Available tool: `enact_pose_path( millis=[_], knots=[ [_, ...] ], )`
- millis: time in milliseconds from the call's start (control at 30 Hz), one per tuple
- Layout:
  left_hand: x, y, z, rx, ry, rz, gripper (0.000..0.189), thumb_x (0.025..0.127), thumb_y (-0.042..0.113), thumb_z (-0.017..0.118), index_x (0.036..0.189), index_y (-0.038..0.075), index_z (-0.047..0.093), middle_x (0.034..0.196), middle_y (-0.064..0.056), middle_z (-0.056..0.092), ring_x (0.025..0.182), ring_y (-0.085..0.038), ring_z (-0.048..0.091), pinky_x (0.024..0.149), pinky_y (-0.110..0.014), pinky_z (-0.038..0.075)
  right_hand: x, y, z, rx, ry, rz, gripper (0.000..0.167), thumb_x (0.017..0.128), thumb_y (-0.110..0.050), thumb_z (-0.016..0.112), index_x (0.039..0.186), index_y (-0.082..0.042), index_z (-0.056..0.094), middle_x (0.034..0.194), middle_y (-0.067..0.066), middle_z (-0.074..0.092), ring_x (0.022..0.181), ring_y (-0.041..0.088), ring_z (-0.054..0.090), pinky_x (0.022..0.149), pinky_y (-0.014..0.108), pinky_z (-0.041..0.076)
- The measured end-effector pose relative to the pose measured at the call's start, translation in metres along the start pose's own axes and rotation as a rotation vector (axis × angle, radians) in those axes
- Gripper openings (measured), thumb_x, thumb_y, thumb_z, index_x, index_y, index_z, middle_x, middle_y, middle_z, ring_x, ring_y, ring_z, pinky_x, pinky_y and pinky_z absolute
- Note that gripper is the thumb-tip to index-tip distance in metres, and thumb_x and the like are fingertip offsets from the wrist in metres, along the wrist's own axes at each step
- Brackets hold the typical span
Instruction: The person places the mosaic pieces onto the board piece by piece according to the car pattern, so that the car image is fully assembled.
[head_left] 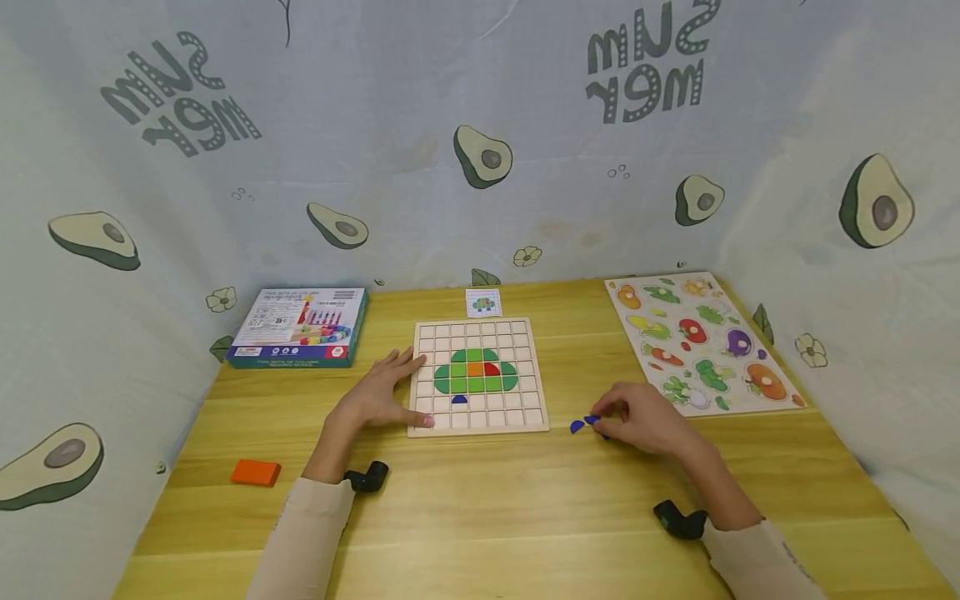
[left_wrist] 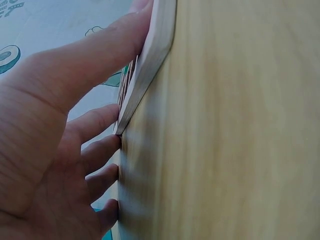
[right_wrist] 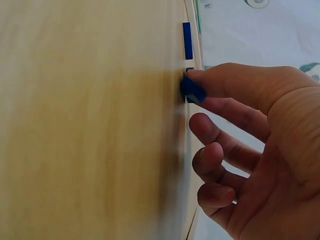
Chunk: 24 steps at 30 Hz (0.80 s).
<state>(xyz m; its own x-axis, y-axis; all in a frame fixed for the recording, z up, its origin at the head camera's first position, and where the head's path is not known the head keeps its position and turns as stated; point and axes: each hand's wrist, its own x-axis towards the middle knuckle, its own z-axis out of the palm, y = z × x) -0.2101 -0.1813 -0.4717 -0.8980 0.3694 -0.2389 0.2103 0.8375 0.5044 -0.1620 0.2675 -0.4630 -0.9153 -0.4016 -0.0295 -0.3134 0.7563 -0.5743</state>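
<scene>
A wooden grid board [head_left: 480, 423] lies mid-table, bearing green, orange and red pieces in a cloud-like shape and a blue half-circle piece [head_left: 459, 400] below them. My left hand [head_left: 378, 392] is spread against the board's left edge, its thumb [left_wrist: 95, 57] on the near corner. To the right of the board, my right hand [head_left: 637, 419] pinches a tilted blue half-circle piece [right_wrist: 194, 91] between thumb and index finger. Another blue piece [head_left: 577, 427] lies just left of those fingertips, and a further one [head_left: 592, 419] shows close by them, partly covered in the right wrist view.
Behind the board stands a small pattern card [head_left: 483, 303]. A boxed toy set [head_left: 296, 328] is at the back left, and a vegetable puzzle board [head_left: 705, 342] at the right. An orange block [head_left: 256, 472] lies near the left forearm. Patterned cloth [head_left: 420, 225] hangs around the table.
</scene>
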Motion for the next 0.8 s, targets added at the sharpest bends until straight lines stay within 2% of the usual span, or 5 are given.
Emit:
enact_pose_path(
  millis=[333, 533, 800],
  knots=[
    [0.000, -0.002, 0.000, -0.007, 0.006, 0.004, 0.113, 0.071, 0.065, 0.085, 0.163, 0.026, 0.033, 0.174, -0.002, 0.016, 0.162, -0.036, 0.007, 0.126, -0.066, 0.016, 0.008, -0.008, 0.000, -0.019, 0.023, 0.006, 0.010, 0.092, -0.023, 0.079, 0.098, -0.015, 0.080, 0.084, -0.007, 0.067, 0.063, 0.005, 0.050, 0.056, 0.022, 0.044],
    [-0.001, -0.002, -0.001, -0.006, 0.008, 0.006, 0.113, 0.071, 0.063, 0.086, 0.163, 0.025, 0.033, 0.174, -0.002, 0.016, 0.161, -0.037, 0.008, 0.125, -0.067, 0.017, 0.021, -0.024, 0.002, 0.004, 0.060, -0.020, 0.010, 0.094, -0.022, 0.077, 0.101, -0.015, 0.080, 0.085, -0.006, 0.066, 0.062, 0.007, 0.051, 0.055, 0.024, 0.046],
    [-0.001, 0.000, -0.001, -0.017, 0.009, 0.004, 0.113, 0.070, 0.062, 0.086, 0.163, 0.024, 0.034, 0.174, -0.003, 0.016, 0.161, -0.037, 0.007, 0.125, -0.068, 0.017, 0.042, -0.049, 0.014, -0.003, 0.078, -0.065, 0.010, 0.093, -0.023, 0.078, 0.099, -0.016, 0.081, 0.080, -0.008, 0.065, 0.062, 0.007, 0.049, 0.055, 0.024, 0.043]
  ],
)
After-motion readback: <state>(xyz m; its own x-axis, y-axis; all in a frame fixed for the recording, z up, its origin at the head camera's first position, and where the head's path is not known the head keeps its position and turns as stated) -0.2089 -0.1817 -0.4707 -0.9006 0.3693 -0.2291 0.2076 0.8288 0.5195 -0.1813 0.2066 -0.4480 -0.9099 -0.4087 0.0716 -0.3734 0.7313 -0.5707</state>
